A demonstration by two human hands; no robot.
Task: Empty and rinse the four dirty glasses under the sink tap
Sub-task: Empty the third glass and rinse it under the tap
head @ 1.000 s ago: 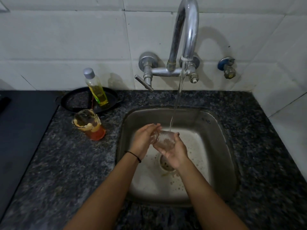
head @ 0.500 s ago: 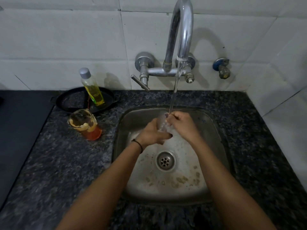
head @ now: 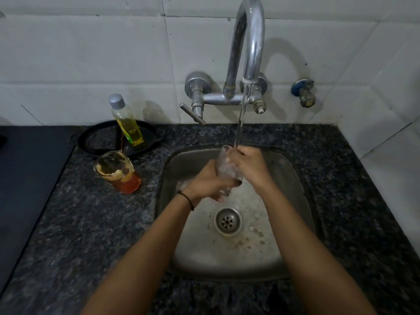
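A dark speckled table [head: 68,223] under white tiles [head: 91,53] carries a steel sink [head: 293,169]. At mid-frame, above the sink, a clear glass [head: 223,169] is under the tap's [head: 250,42] stream [head: 241,119], its inside blurred by water. The left grip [head: 211,185] wraps its base and the right grip [head: 247,167] curls over its rim. Left of the sink, a second glass [head: 117,171] holds orange liquid with foam. Behind it, a bottle [head: 127,123] of yellow liquid stands in a black pan [head: 91,139].

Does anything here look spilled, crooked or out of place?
Nothing spilled. A bottle of yellow liquid stands inside a black pan left of the sink, an odd spot. Brownish flecks dot the sink's floor near the drain. The dirty glass beside the pan holds orange liquid with foam.
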